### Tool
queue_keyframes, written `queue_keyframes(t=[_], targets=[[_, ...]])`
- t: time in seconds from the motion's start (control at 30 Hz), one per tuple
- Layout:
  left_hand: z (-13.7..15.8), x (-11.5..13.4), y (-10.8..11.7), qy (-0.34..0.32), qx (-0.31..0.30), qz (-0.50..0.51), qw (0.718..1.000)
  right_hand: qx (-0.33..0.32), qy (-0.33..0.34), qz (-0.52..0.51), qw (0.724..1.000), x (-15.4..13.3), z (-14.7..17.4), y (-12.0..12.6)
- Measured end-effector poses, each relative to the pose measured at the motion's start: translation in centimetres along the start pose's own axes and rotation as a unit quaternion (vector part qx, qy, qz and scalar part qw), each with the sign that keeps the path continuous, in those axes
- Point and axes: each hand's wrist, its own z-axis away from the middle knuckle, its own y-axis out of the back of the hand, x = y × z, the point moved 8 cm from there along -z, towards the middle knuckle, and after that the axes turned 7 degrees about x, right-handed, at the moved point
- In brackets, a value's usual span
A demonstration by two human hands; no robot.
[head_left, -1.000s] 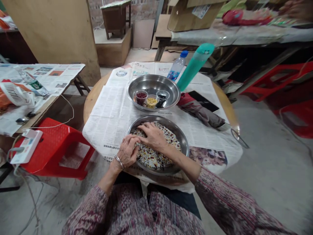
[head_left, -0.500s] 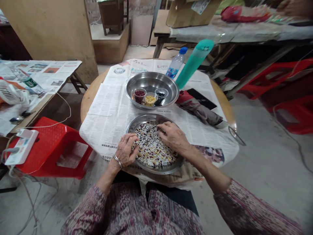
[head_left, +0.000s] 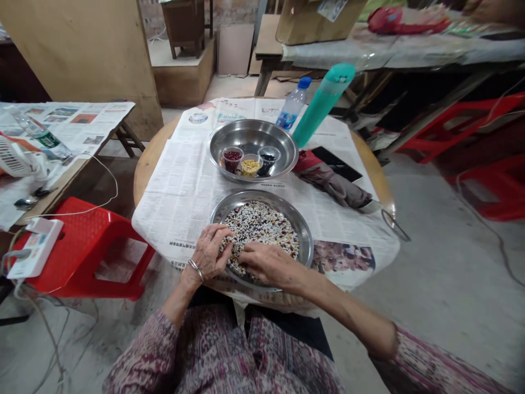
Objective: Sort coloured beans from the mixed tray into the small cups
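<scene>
Low in the middle of the frame, 1 steel basin point(head_left: 305, 241) holds mixed white, yellow, dark red and black grains point(head_left: 262, 219). The left hand point(head_left: 211, 253) curls at its left rim; the right hand point(head_left: 270, 265) bunches its fingers into the mix. Whether either grips any, I cannot tell. Above, another basin point(head_left: 254, 129) holds 3 clear cups point(head_left: 250, 172) of red, yellow and black beans point(head_left: 268, 157).

Worktop point(head_left: 147, 161), wooden, curved edge: is carrying newspaper point(head_left: 176, 175), which is leaving bare wood showing at left and right. On the paper: near steel basin point(head_left: 305, 236), is sitting close to the near edge; far steel basin point(head_left: 229, 134), is sitting just beyond. Far right: blue-capped bottle point(head_left: 292, 106) and teal cylinder point(head_left: 323, 108), are standing side by side. Right: red-and-grey bundle point(head_left: 334, 185), is lying beside a flat black object point(head_left: 338, 164).
</scene>
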Motion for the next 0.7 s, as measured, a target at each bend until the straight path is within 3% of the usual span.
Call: queue_keyframes(t=[0.1,0.23,0.3,0.4,0.5,0.6,0.7], targets=[[0.0,0.1,0.1,-0.004,0.007,-0.001,1.0,0.077,-0.037,0.045,0.995,2.6,-1.5,1.1],[-0.1,0.2,0.1,-0.01,0.011,-0.002,1.0,0.216,-0.125,0.062,0.966,6.4,-3.5,3.5],[-0.1,0.2,0.1,-0.008,0.008,-0.003,1.0,0.243,-0.157,0.073,0.954,7.0,-4.3,3.7],[-0.1,0.1,0.1,-0.005,0.004,-0.006,1.0,0.221,-0.123,0.066,0.965,5.6,-5.5,3.0],[-0.1,0.2,0.1,-0.01,0.005,-0.007,1.0,0.137,-0.067,0.026,0.988,3.6,-5.6,1.8],[0.0,0.1,0.1,-0.011,0.007,-0.006,1.0,0.058,-0.086,0.029,0.994,3.4,-3.6,1.4],[0.0,0.1,0.0,-0.012,0.009,-0.005,1.0,0.019,-0.104,0.046,0.993,3.8,-0.5,1.9]])
